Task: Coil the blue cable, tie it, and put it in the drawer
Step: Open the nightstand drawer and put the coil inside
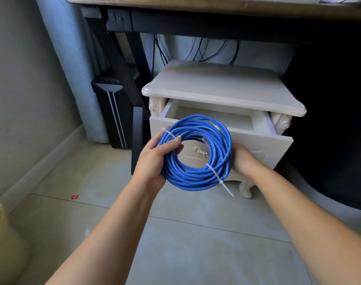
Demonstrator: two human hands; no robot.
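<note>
Both hands clamp coiled blue cable: left hand wraps rim, right hand cups far side. White zip ties bind coil. Hangs above open cream drawer. Looks light, springy; grip opposite rims.

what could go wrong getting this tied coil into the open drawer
1. The long tail of the lower zip tie sticks out past the blue cable coil and may snag on the drawer front.
2. The coil looks about as wide as the drawer opening, so it may need tilting to drop in.
3. The left hand and right hand hold only the coil's edges; loose inner loops could sag.
</note>
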